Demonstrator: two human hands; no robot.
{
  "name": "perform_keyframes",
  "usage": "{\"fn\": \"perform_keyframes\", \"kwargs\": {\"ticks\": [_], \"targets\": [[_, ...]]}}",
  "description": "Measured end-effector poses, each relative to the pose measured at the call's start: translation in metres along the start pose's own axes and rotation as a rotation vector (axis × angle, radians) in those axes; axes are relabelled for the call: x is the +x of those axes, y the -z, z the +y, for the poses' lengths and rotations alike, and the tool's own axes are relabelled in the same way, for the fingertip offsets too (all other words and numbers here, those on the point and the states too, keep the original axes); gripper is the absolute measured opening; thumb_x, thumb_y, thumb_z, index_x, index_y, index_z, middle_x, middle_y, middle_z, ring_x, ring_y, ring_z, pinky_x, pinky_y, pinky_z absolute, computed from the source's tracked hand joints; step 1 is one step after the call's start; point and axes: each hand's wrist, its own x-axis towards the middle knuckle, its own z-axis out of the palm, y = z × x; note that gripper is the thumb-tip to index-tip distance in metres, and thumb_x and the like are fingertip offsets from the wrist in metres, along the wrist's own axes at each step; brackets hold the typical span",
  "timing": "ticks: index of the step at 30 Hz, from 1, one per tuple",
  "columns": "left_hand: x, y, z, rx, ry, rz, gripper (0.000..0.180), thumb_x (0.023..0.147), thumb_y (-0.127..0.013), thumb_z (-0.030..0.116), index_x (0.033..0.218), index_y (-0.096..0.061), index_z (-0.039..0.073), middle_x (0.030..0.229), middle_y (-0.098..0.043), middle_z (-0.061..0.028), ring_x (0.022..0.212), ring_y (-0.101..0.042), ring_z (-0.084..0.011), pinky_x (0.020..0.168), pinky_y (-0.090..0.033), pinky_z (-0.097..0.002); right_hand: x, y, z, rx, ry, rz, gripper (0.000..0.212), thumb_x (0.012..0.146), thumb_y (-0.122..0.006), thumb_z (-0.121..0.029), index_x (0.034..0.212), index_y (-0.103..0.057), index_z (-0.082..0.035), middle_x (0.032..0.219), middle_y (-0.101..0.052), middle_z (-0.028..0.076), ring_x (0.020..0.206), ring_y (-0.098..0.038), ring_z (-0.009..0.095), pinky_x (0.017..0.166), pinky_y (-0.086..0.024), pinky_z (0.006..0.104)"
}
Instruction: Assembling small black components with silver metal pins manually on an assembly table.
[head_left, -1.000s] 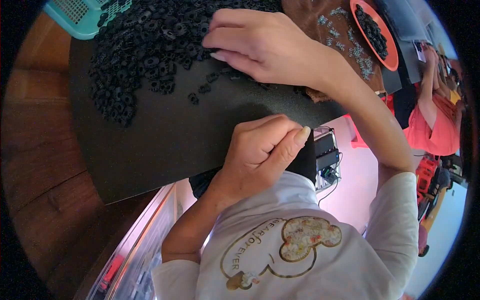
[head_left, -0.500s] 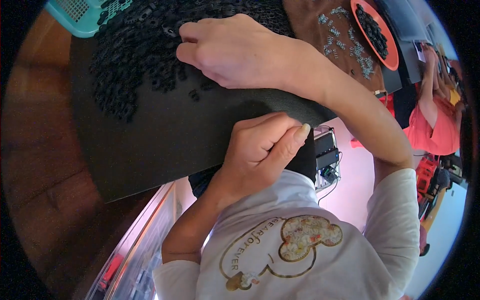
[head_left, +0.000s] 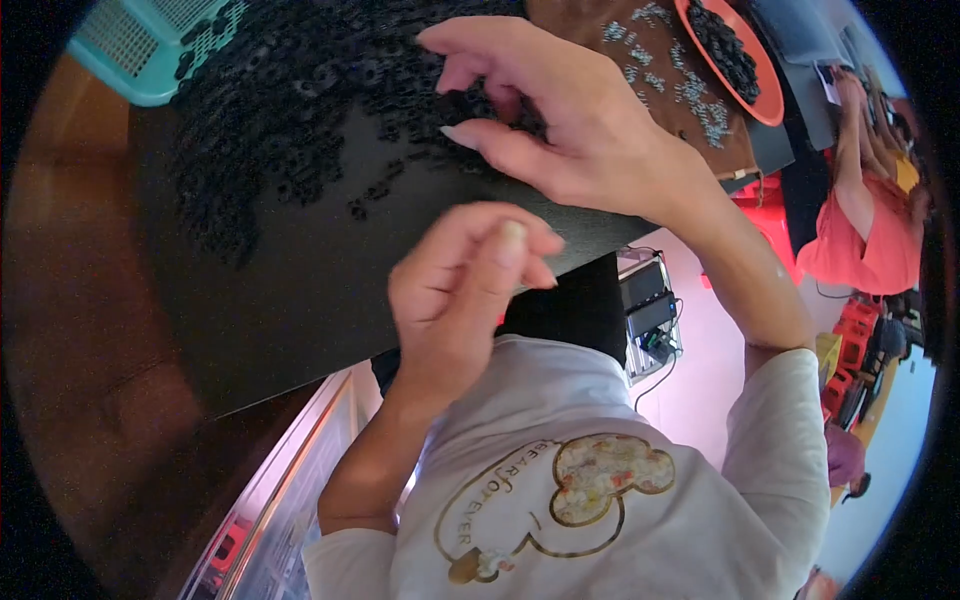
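Observation:
A wide heap of small black ring-like parts [head_left: 270, 110] covers the far side of the dark table [head_left: 270, 330]. Over the near right edge of this heap is my right hand [head_left: 590, 130], thumb and fingers spread apart. A solid black piece [head_left: 456, 104] shows between its thumb and fingertips; whether they touch it cannot be told. My left hand [head_left: 450, 285] is closed above the table's near edge, its thumb pressed against curled fingers. What it holds, if anything, is hidden.
Small metal springs [head_left: 712, 122] lie scattered on a brown cloth [head_left: 735, 158] at the right, beside an orange-red dish [head_left: 768, 98] of black parts. A teal basket [head_left: 150, 88] stands far left. Past the right table edge are power boxes [head_left: 650, 315] and another person [head_left: 860, 235].
My right hand has gone from closed fingers to spread ones and moved to the right over the heap. My left hand has shifted left, still closed. The whole view has shifted slightly.

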Motion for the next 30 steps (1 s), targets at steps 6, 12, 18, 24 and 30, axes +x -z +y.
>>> {"fn": "perform_keyframes", "kwargs": {"ticks": [6,12,18,24,30], "targets": [[0.008,0.005,-0.005,-0.464,-0.007,-0.008,0.030,0.100,-0.046,0.015,0.124,-0.048,-0.003,0.114,-0.060,-0.0121,0.094,-0.059,-0.0146,0.086,-0.047,-0.0297,-0.033,0.017,-0.029,0.008,-0.043,0.026,0.055,0.079,-0.070,-0.007,0.130,-0.050,-0.005,0.099,-0.065,0.005,0.065,-0.054,0.013,0.058,-0.049,0.0262],[0.004,0.014,-0.016,-0.450,-0.089,-0.087,0.036,0.094,-0.056,0.008,0.128,-0.050,0.001,0.127,-0.057,-0.0108,0.117,-0.056,-0.0216,0.101,-0.044,-0.0387,-0.043,0.006,-0.035,-0.025,0.066,-0.071,0.051,0.073,-0.066,-0.006,0.123,-0.056,-0.010,0.099,-0.063,0.010,0.079,-0.064,0.027,0.057,-0.052,0.0343],[0.001,-0.001,-0.010,-0.297,-0.075,0.037,0.028,0.092,-0.059,0.003,0.119,-0.056,-0.005,0.105,-0.065,-0.0122,0.094,-0.062,-0.0152,0.085,-0.050,-0.0280,-0.053,0.016,-0.035,0.045,0.070,0.036,0.054,0.068,-0.068,-0.002,0.120,-0.058,-0.006,0.099,-0.061,0.012,0.079,-0.064,0.025,0.060,-0.054,0.0322],[0.003,-0.012,-0.007,-0.151,-0.029,0.023,0.038,0.092,-0.060,0.004,0.126,-0.047,-0.005,0.097,-0.064,-0.0103,0.085,-0.061,-0.0110,0.072,-0.050,-0.0216,-0.068,0.029,-0.022,0.188,-0.005,0.132,0.031,0.076,-0.065,0.000,0.106,-0.061,-0.001,0.085,-0.060,0.012,0.061,-0.056,0.022,0.054,-0.045,0.0301],[-0.001,-0.019,-0.003,0.027,-0.018,-0.037,0.056,0.090,-0.059,-0.005,0.138,-0.029,-0.003,0.116,-0.060,-0.0178,0.100,-0.061,-0.0165,0.083,-0.050,-0.0249,-0.066,0.021,-0.024,0.282,0.004,-0.058,0.014,0.083,-0.065,-0.010,0.093,-0.063,-0.001,0.075,-0.054,0.010,0.063,-0.058,0.028,0.054,-0.046,0.0370]]}}
